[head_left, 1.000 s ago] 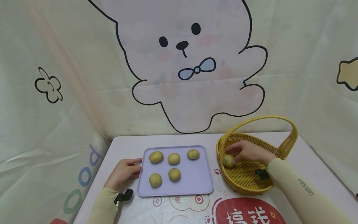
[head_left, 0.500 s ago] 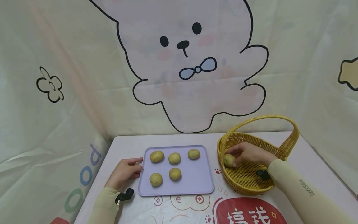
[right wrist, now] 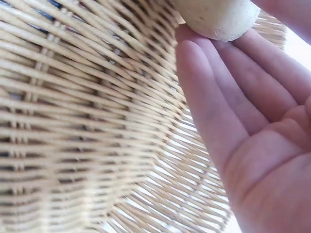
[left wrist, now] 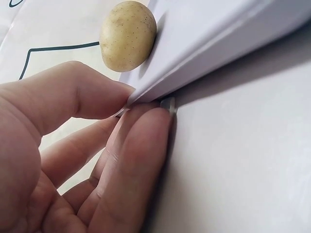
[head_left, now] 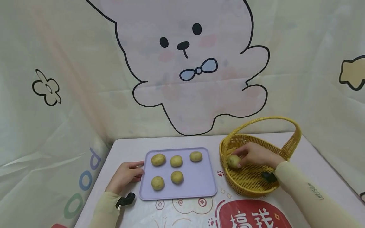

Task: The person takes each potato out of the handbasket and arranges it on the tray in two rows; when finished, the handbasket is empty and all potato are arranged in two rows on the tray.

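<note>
Inside the yellow wicker basket [head_left: 249,191], my right hand [head_left: 255,155] holds a potato [head_left: 233,161] near the left wall. The right wrist view shows this potato [right wrist: 221,19] between thumb and fingertips, partly cut off by the frame's top. My left hand [head_left: 125,175] pinches the left rim of a lilac tray [head_left: 198,183]. Its thumb lies at the rim's top and its fingertips go beneath, as the left wrist view of the hand [left wrist: 97,141] shows. Several potatoes lie on the tray in two rows, among them one [head_left: 157,183] at the front left.
The basket's tall handle [head_left: 268,117] arches over my right hand. Tray and basket stand on a white table [head_left: 128,145] with a printed cover, a narrow gap between them. A curtain [head_left: 119,120] with a cartoon bear hangs right behind the table.
The head view has shifted slightly. Both hands keep nearly the same places, with the right one still on the potato in the basket.
</note>
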A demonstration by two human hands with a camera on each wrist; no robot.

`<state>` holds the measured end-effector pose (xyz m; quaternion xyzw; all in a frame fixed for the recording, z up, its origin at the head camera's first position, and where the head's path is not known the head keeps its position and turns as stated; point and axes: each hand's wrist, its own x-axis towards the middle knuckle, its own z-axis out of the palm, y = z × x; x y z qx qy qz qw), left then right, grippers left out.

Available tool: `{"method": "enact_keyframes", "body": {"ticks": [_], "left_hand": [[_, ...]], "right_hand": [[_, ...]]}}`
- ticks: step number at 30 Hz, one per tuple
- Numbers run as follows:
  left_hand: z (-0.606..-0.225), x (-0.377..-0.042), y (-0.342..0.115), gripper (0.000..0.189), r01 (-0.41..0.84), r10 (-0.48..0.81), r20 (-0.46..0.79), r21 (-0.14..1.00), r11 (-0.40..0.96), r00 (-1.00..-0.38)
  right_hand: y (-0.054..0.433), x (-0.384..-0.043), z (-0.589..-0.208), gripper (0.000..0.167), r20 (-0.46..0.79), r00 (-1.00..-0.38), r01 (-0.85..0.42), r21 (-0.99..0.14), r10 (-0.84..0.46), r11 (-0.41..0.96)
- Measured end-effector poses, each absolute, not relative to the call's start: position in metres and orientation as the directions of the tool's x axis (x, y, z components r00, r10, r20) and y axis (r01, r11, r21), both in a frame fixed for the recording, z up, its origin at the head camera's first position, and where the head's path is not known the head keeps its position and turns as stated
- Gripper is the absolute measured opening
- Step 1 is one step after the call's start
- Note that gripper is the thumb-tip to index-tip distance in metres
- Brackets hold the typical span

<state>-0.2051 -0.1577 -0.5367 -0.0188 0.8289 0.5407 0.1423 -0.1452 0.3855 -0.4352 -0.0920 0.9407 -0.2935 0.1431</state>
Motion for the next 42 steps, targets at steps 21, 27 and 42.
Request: {"method": "enact_keyframes", "body": {"ticks": [21, 27, 42], "left_hand": [[-0.534, -0.204, -0.162, 0.055, -0.18, 0.133, -0.256, 0.89, 0.419, -0.958], [-0.533, -0.204, -0.159, 0.057, -0.176, 0.147, -0.25, 0.903, 0.391, -0.957], [-0.533, -0.205, -0.16, 0.054, -0.183, 0.149, -0.252, 0.912, 0.368, -0.956]], "right_hand": [[0.344, -0.06, -0.385, 0.053, -0.093, -0.976, -0.089, -0.656, -0.197, 0.75], [0.31, -0.056, -0.396, 0.051, -0.085, -0.967, -0.108, -0.714, -0.239, 0.691], [0.231, -0.094, -0.461, 0.054, 0.0, -0.989, -0.096, -0.761, -0.148, 0.642]]}}
